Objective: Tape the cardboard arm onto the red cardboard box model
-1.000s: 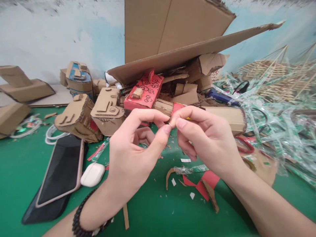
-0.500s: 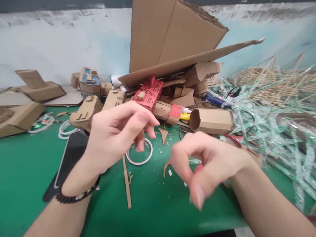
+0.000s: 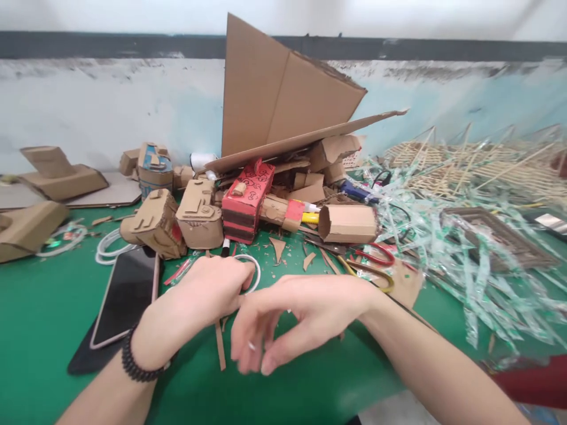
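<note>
My left hand (image 3: pixel 208 289), with a black beaded bracelet (image 3: pixel 135 360) at the wrist, is low over the green table. Its fingers curl beside a thin white ring (image 3: pixel 254 273), partly covered by the hand; whatever is in them is hidden. Close on its right, my right hand (image 3: pixel 296 324) hangs with bent fingers and the thumb apart from them. Its fingertips are smeared by motion, and a tiny white spot shows at the fingers. A narrow cardboard strip (image 3: pixel 220 348) lies beneath, between the hands and the table's near side.
A phone (image 3: pixel 126 295) lies left of my hands. Behind them stand a red patterned cardboard box (image 3: pixel 248 200), plain cardboard models (image 3: pixel 200 215) and a hexagonal cardboard tube (image 3: pixel 349 223). Scissors (image 3: pixel 376 255) lie to the right, near tangled green-white plastic strips (image 3: pixel 443 254).
My right hand has moved left, close to my left hand. My left hand has come down with its fingers curled under. The view has shifted, showing the scissors.
</note>
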`<state>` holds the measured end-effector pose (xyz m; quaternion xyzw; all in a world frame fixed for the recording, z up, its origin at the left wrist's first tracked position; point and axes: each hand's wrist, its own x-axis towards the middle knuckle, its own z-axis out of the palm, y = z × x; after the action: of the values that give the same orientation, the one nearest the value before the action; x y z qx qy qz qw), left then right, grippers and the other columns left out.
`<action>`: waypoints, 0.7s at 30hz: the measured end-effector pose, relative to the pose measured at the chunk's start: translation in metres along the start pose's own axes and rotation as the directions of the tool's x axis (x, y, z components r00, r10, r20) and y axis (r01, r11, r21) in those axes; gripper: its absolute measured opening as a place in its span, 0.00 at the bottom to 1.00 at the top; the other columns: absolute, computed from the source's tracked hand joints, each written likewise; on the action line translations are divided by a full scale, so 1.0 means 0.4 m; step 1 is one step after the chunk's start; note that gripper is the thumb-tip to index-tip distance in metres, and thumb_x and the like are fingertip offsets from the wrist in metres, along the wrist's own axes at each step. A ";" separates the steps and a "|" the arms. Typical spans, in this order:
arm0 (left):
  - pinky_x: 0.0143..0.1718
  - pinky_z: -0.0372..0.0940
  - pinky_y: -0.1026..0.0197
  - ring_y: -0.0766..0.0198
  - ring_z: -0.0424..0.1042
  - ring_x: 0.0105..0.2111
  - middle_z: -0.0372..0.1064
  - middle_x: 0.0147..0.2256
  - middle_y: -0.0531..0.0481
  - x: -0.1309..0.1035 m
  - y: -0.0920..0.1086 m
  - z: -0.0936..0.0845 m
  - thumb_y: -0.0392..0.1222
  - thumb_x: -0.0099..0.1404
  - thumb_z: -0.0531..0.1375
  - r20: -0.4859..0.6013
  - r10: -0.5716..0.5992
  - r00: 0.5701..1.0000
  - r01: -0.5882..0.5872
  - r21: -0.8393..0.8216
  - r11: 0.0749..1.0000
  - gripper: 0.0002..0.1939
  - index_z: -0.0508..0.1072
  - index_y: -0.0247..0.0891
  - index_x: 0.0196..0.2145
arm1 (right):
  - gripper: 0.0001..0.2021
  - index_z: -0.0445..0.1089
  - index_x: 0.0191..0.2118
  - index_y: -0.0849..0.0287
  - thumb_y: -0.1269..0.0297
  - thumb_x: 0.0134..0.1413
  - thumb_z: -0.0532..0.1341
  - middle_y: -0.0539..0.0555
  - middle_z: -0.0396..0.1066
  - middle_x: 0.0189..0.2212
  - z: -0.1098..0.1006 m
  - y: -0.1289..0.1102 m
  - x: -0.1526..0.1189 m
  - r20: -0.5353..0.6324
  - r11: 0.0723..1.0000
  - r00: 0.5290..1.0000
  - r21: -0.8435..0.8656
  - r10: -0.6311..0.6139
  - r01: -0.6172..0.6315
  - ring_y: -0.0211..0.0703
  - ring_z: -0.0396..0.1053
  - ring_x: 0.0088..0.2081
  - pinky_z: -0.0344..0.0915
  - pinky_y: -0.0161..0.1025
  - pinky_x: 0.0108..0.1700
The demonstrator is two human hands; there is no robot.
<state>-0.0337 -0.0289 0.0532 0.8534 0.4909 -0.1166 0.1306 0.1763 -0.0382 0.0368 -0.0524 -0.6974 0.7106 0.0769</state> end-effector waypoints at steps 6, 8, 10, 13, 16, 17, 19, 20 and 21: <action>0.29 0.51 0.57 0.54 0.75 0.28 0.77 0.30 0.47 -0.008 0.002 -0.024 0.38 0.63 0.61 0.032 -0.036 0.999 0.034 0.055 0.998 0.04 0.71 0.42 0.30 | 0.10 0.79 0.43 0.57 0.57 0.73 0.64 0.43 0.70 0.20 0.104 -0.008 -0.056 -0.303 0.949 0.952 -0.309 -0.044 -0.055 0.30 0.70 0.21 0.66 0.25 0.28; 0.29 0.52 0.58 0.55 0.73 0.28 0.77 0.30 0.49 -0.018 -0.009 -0.035 0.39 0.62 0.60 0.034 -0.018 0.999 0.019 -0.032 0.999 0.03 0.70 0.43 0.30 | 0.11 0.80 0.52 0.57 0.61 0.75 0.62 0.51 0.81 0.33 0.151 -0.010 -0.111 -0.431 0.926 0.900 -0.362 -0.064 -0.108 0.36 0.79 0.33 0.74 0.29 0.39; 0.29 0.53 0.59 0.59 0.69 0.27 0.74 0.29 0.53 -0.030 -0.022 -0.049 0.40 0.61 0.60 0.027 0.017 1.000 -0.012 -0.176 0.984 0.04 0.68 0.43 0.29 | 0.14 0.78 0.58 0.52 0.67 0.71 0.64 0.55 0.84 0.46 0.190 -0.007 -0.178 -0.499 0.878 0.866 -0.428 -0.031 -0.215 0.42 0.82 0.46 0.76 0.37 0.54; 0.28 0.52 0.60 0.63 0.60 0.25 0.64 0.25 0.56 -0.048 -0.036 -0.076 0.42 0.63 0.61 -0.003 0.112 0.994 -0.104 -0.385 0.917 0.11 0.62 0.42 0.27 | 0.12 0.76 0.58 0.50 0.63 0.74 0.61 0.57 0.82 0.50 0.199 0.016 -0.281 -0.732 0.857 0.681 -0.363 -0.020 -0.366 0.44 0.82 0.46 0.79 0.40 0.50; 0.30 0.55 0.61 0.64 0.61 0.28 0.64 0.27 0.56 -0.056 -0.045 -0.099 0.46 0.67 0.61 -0.034 0.219 0.975 -0.201 -0.554 0.808 0.12 0.64 0.41 0.28 | 0.16 0.76 0.57 0.53 0.53 0.74 0.60 0.61 0.82 0.53 0.139 0.057 -0.368 -0.925 0.697 0.369 -0.321 -0.087 -0.641 0.55 0.82 0.52 0.80 0.49 0.54; 0.31 0.57 0.61 0.64 0.62 0.29 0.66 0.29 0.55 -0.056 -0.046 -0.104 0.47 0.69 0.61 -0.044 0.247 0.968 -0.223 -0.606 0.764 0.12 0.66 0.41 0.30 | 0.18 0.77 0.57 0.55 0.51 0.73 0.60 0.63 0.81 0.55 0.110 0.072 -0.391 -0.939 0.592 0.320 -0.329 -0.125 -0.735 0.59 0.81 0.55 0.79 0.53 0.57; 0.33 0.59 0.62 0.63 0.65 0.31 0.68 0.31 0.54 -0.053 -0.049 -0.107 0.49 0.71 0.61 -0.059 0.297 0.953 -0.252 -0.699 0.669 0.12 0.69 0.41 0.33 | 0.21 0.78 0.60 0.58 0.54 0.71 0.58 0.66 0.80 0.58 0.053 0.100 -0.421 -0.923 0.351 0.362 -0.384 -0.129 -0.854 0.64 0.80 0.57 0.76 0.59 0.60; 0.34 0.60 0.62 0.63 0.66 0.32 0.69 0.32 0.54 -0.049 -0.049 -0.106 0.49 0.72 0.61 -0.072 0.316 0.946 -0.264 -0.736 0.623 0.12 0.69 0.40 0.34 | 0.21 0.78 0.60 0.59 0.55 0.71 0.57 0.68 0.79 0.59 0.029 0.111 -0.430 -0.906 0.265 0.412 -0.424 -0.103 -0.866 0.64 0.79 0.58 0.76 0.59 0.60; 0.36 0.62 0.61 0.63 0.67 0.33 0.70 0.33 0.53 -0.046 -0.048 -0.103 0.50 0.72 0.61 -0.089 0.330 0.940 -0.276 -0.767 0.579 0.13 0.69 0.40 0.34 | 0.21 0.78 0.60 0.61 0.58 0.72 0.56 0.69 0.79 0.59 0.009 0.119 -0.434 -0.891 0.204 0.447 -0.454 -0.080 -0.867 0.62 0.80 0.57 0.76 0.56 0.59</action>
<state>-0.0566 -0.0204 0.0958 0.7825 0.3357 0.1006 0.5147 0.3446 -0.0744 -0.0165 -0.5932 -0.7948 0.0750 0.1036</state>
